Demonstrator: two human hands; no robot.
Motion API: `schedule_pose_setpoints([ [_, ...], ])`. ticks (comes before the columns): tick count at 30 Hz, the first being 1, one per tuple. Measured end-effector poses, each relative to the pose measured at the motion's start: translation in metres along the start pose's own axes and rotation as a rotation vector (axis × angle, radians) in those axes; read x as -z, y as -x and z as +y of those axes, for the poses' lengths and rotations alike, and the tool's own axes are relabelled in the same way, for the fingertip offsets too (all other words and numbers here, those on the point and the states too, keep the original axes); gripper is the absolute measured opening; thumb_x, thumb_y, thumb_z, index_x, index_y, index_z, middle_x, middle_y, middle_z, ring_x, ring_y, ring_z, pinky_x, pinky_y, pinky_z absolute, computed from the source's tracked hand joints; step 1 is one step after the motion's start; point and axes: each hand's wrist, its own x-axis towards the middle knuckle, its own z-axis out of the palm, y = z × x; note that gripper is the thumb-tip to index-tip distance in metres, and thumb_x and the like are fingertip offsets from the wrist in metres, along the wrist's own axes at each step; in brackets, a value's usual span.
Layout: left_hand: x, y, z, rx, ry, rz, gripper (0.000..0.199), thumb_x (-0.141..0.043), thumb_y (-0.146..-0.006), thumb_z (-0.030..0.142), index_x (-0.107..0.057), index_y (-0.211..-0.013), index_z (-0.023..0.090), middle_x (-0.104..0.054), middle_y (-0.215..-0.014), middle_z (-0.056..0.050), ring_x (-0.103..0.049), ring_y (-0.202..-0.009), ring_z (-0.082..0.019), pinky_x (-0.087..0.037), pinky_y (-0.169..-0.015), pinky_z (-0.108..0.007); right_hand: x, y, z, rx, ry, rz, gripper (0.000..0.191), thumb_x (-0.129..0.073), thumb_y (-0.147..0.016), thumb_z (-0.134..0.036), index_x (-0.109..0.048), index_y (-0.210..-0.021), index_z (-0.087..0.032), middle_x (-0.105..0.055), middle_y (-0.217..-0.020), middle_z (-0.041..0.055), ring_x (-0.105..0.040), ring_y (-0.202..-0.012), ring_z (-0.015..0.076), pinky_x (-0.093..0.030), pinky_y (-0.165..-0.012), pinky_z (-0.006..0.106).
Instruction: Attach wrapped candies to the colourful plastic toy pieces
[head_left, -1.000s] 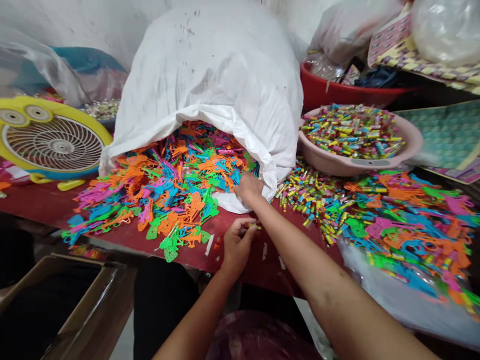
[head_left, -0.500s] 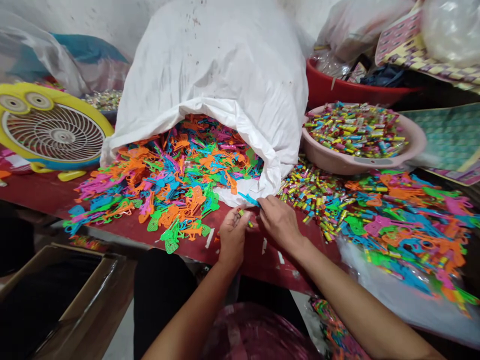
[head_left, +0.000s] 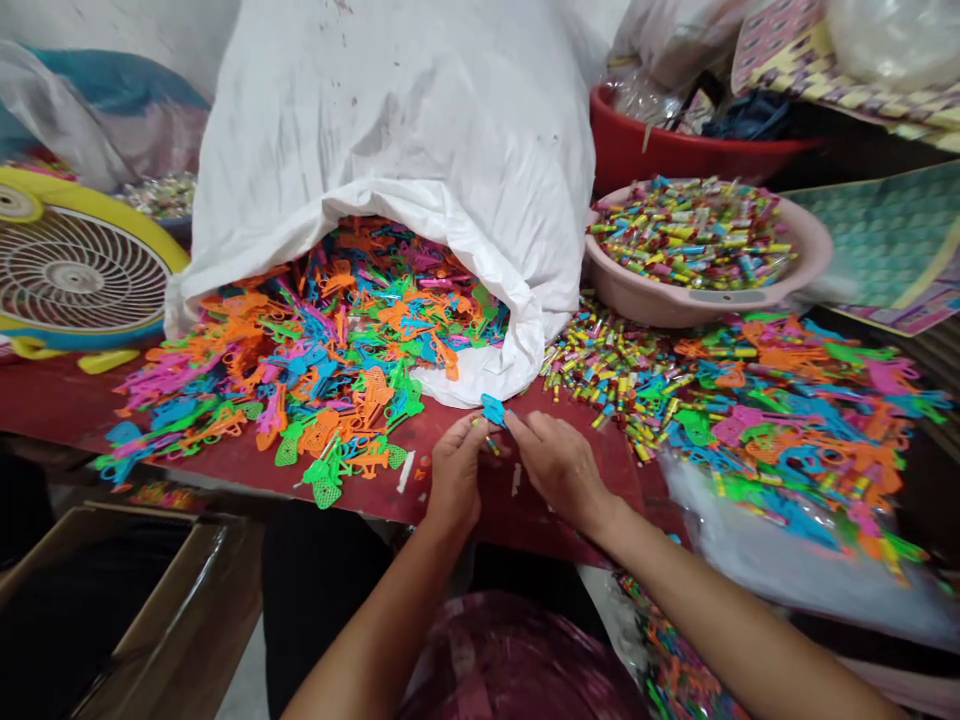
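Observation:
A blue plastic piece (head_left: 493,408) is pinched in my right hand (head_left: 553,462), over the front of the red table (head_left: 405,503). My left hand (head_left: 455,468) holds a small yellow-and-green wrapped item (head_left: 491,445) between its fingertips, just beside the blue piece. To the left, a heap of orange, green, blue and pink plastic pieces (head_left: 322,370) spills from the mouth of a large white sack (head_left: 405,120). Small wrapped items (head_left: 600,375) lie loose to the right of my hands.
A pink basin (head_left: 675,300) full of wrapped items stands at the right, before a red basin (head_left: 675,155). More colourful pieces (head_left: 795,430) lie on plastic at the right. A yellow fan (head_left: 82,275) stands left; an open carton (head_left: 150,600) is below it.
The view has shifted slightly, so the sack and fan sit further left. The blue piece has turned between my hands and its broad end now shows.

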Motion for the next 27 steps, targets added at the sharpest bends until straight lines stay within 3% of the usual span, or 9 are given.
schedule_pose_setpoints([
  [6, 0.002, -0.004, 0.0, 0.037, -0.027, 0.039, 0.022, -0.069, -0.076, 0.033, -0.061, -0.08, 0.013, -0.061, -0.063, 0.002, -0.053, -0.052, -0.009, -0.039, -0.049, -0.02, -0.004, 0.005, -0.004, 0.108, -0.163, 0.01, 0.036, -0.039, -0.1, -0.008, -0.052, -0.133, -0.013, -0.057, -0.092, 0.0086, -0.051, -0.083, 0.0236, -0.042, -0.073, 0.034],
  [11, 0.004, -0.006, 0.001, 0.045, -0.088, 0.053, 0.018, -0.064, -0.075, 0.031, -0.061, -0.08, 0.014, -0.059, -0.055, 0.003, -0.052, -0.048, -0.009, -0.035, -0.048, -0.02, 0.014, 0.012, 0.001, 0.172, -0.526, 0.021, 0.048, -0.041, -0.096, -0.01, -0.042, -0.143, -0.02, -0.056, -0.116, 0.0104, -0.055, -0.102, 0.0233, -0.048, -0.085, 0.035],
  [13, 0.002, -0.004, 0.003, 0.038, -0.12, 0.041, 0.018, -0.063, -0.075, 0.032, -0.062, -0.08, 0.014, -0.06, -0.054, 0.002, -0.052, -0.046, -0.009, -0.035, -0.048, -0.02, 0.027, 0.011, 0.009, 0.093, -0.629, 0.084, 0.046, -0.043, -0.098, -0.013, -0.045, -0.142, -0.023, -0.055, -0.121, 0.0097, -0.055, -0.108, 0.0229, -0.047, -0.09, 0.035],
  [16, -0.003, 0.0, 0.005, 0.035, -0.165, -0.003, 0.02, -0.064, -0.074, 0.033, -0.062, -0.081, 0.014, -0.061, -0.055, 0.002, -0.051, -0.045, -0.009, -0.035, -0.048, -0.02, 0.04, 0.003, 0.028, -0.126, -0.661, 0.159, 0.035, -0.047, -0.1, -0.022, -0.055, -0.134, -0.022, -0.058, -0.113, 0.0092, -0.057, -0.101, 0.0232, -0.048, -0.086, 0.036],
  [19, -0.006, 0.003, 0.004, 0.047, -0.191, -0.06, 0.026, -0.068, -0.073, 0.036, -0.063, -0.085, 0.014, -0.064, -0.059, 0.001, -0.052, -0.046, -0.009, -0.037, -0.047, -0.019, 0.04, -0.011, 0.045, -0.202, -0.803, 0.042, 0.031, -0.054, -0.098, -0.032, -0.064, -0.124, -0.019, -0.062, -0.105, 0.0088, -0.06, -0.092, 0.0226, -0.049, -0.077, 0.033],
  [21, -0.006, 0.004, 0.002, 0.055, -0.21, -0.103, 0.03, -0.069, -0.073, 0.039, -0.063, -0.089, 0.014, -0.064, -0.06, 0.002, -0.053, -0.046, -0.009, -0.039, -0.046, -0.019, 0.035, -0.019, 0.053, -0.209, -0.972, -0.073, 0.031, -0.056, -0.097, -0.036, -0.067, -0.119, -0.018, -0.064, -0.106, 0.0082, -0.061, -0.094, 0.0224, -0.049, -0.079, 0.032],
  [27, -0.001, 0.001, -0.007, 0.028, -0.267, -0.178, 0.032, -0.07, -0.075, 0.041, -0.061, -0.091, 0.014, -0.061, -0.059, 0.003, -0.055, -0.045, -0.01, -0.043, -0.045, -0.02, 0.021, -0.02, 0.055, -0.282, -1.278, -0.287, 0.034, -0.059, -0.093, -0.043, -0.07, -0.104, -0.013, -0.067, -0.087, 0.0051, -0.059, -0.072, 0.016, -0.045, -0.064, 0.024],
])
